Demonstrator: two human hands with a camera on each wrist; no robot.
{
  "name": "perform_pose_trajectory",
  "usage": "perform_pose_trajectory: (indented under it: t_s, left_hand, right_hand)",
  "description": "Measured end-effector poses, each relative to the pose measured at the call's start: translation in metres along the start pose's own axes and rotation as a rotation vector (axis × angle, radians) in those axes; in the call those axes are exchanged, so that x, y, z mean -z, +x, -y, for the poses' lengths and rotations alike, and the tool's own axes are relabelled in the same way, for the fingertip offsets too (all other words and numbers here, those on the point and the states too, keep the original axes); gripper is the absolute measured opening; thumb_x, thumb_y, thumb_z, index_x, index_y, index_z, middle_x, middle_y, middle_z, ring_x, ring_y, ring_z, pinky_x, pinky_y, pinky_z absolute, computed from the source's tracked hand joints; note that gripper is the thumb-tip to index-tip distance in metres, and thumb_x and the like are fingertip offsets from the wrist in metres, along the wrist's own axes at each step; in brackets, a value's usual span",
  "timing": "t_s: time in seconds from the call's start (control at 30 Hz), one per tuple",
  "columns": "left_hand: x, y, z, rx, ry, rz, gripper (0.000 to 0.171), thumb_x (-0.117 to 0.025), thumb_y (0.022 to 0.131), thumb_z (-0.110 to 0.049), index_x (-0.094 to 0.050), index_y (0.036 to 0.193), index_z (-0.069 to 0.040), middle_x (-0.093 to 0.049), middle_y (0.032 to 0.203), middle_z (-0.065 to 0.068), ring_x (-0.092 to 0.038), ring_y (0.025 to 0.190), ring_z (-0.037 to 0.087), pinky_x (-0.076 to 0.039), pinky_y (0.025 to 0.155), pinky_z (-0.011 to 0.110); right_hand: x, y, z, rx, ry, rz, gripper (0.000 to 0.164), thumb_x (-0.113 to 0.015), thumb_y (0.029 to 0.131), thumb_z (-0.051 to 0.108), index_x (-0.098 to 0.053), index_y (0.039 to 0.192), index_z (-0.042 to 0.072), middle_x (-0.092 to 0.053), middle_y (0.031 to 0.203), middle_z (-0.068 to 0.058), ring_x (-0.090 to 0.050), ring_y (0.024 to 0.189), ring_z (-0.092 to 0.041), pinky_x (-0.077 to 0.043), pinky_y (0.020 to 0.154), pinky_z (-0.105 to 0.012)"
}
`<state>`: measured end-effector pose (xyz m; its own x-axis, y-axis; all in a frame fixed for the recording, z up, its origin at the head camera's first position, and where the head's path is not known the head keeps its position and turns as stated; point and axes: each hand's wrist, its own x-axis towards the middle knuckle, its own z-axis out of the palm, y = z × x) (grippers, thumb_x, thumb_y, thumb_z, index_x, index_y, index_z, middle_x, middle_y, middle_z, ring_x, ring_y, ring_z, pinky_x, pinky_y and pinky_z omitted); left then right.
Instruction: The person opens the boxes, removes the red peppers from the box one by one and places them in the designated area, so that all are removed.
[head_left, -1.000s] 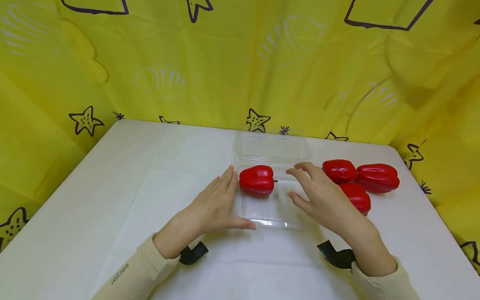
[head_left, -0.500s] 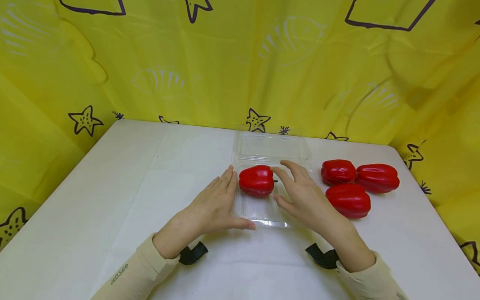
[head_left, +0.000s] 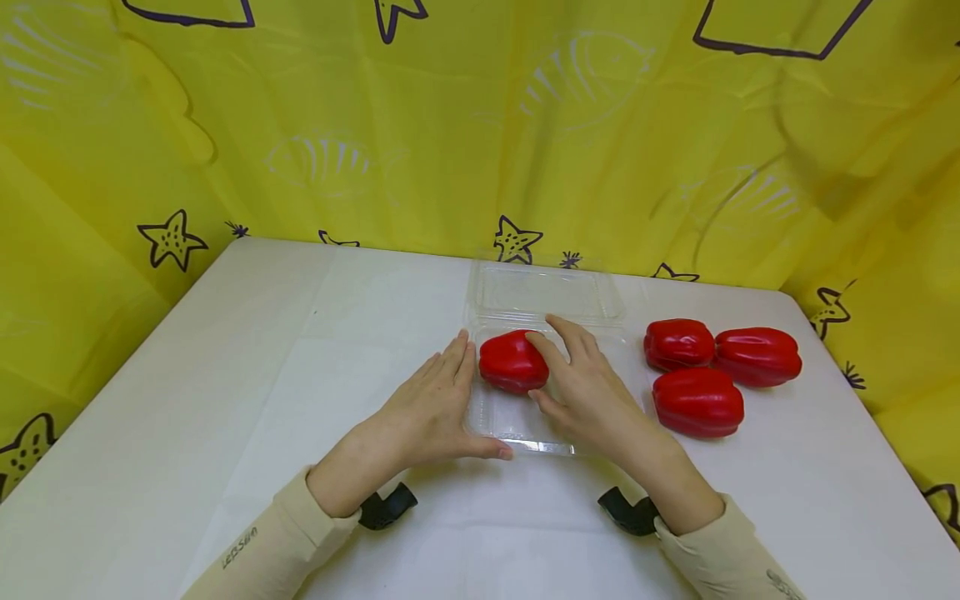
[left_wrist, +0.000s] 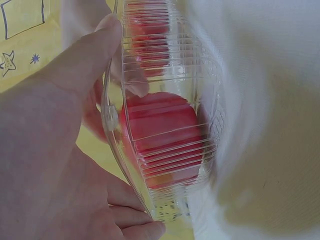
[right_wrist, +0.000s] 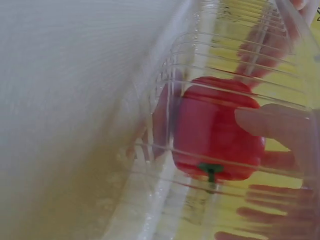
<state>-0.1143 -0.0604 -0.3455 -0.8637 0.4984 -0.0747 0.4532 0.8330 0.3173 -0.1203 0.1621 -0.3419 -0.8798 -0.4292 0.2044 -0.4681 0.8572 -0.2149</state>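
Observation:
A red bell pepper (head_left: 510, 362) lies in the left part of a clear plastic clamshell box (head_left: 525, 429), whose lid (head_left: 543, 292) is folded back behind it. My right hand (head_left: 588, 383) reaches over the base and pinches the pepper's stem end between thumb and fingers. Through the clear wall in the right wrist view, the thumb (right_wrist: 255, 120) overlaps the red pepper and its green stem (right_wrist: 211, 170). Along the box's left side rests my left hand (head_left: 427, 408), fingers straight and thumb spread along the front edge. Its thumb (left_wrist: 102, 42) touches the rim in the left wrist view.
Three more red bell peppers lie right of the box: a near one (head_left: 697, 402), a back left one (head_left: 678, 343) and a back right one (head_left: 757, 357). A yellow patterned curtain (head_left: 420, 125) hangs behind the white table (head_left: 360, 292).
My right hand has moved left from beside the loose peppers onto the pepper in the box and taken hold of its end. The left hand stays in place.

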Motion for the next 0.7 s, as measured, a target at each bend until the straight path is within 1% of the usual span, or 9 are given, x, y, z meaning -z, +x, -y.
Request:
perform_pose_trajectory:
  t_s: [0.23, 0.43, 0.5, 0.7]
  left_hand:
    - [0.0001, 0.0, 0.0, -0.007, 0.006, -0.005, 0.129, -0.07, 0.071, -0.076, -0.017, 0.156, 0.005, -0.013, 0.165, 0.02, -0.018, 0.154, 0.031, -0.024, 0.123, 0.045]
    - [0.0004, -0.0005, -0.0001, -0.004, 0.013, 0.01, 0.129, -0.069, 0.071, -0.077, -0.016, 0.156, 0.005, -0.01, 0.166, 0.02, -0.016, 0.154, 0.03, -0.023, 0.124, 0.044]
    - [0.0004, -0.0004, -0.0002, -0.006, 0.011, 0.012, 0.13, -0.069, 0.071, -0.077, -0.016, 0.156, 0.005, -0.01, 0.166, 0.021, -0.015, 0.154, 0.031, -0.023, 0.124, 0.045]
    - [0.0003, -0.0003, -0.0003, -0.003, 0.01, 0.017, 0.13, -0.068, 0.071, -0.078, -0.014, 0.156, 0.005, -0.009, 0.166, 0.02, -0.015, 0.155, 0.03, -0.022, 0.124, 0.044]
  right_hand:
    - [-0.0045, 0.0043, -0.0011, 0.002, 0.021, -0.009, 0.076, -0.079, 0.082, 0.021, -0.042, 0.148, 0.011, -0.031, 0.158, -0.017, -0.031, 0.143, -0.037, -0.042, 0.11, -0.058]
    - [-0.0084, 0.0087, -0.0009, 0.049, 0.051, -0.015, 0.078, -0.078, 0.083, 0.017, -0.039, 0.15, 0.008, -0.031, 0.161, -0.01, -0.029, 0.146, -0.034, -0.035, 0.116, -0.057]
    - [-0.0095, 0.0092, -0.0007, 0.055, 0.051, -0.012, 0.079, -0.079, 0.082, 0.016, -0.039, 0.15, 0.008, -0.033, 0.16, -0.01, -0.03, 0.147, -0.034, -0.034, 0.116, -0.056]
    - [-0.0106, 0.0081, 0.0009, 0.029, 0.075, 0.004, 0.079, -0.081, 0.082, 0.019, -0.041, 0.149, 0.01, -0.042, 0.153, -0.01, -0.04, 0.141, -0.031, -0.041, 0.112, -0.054]
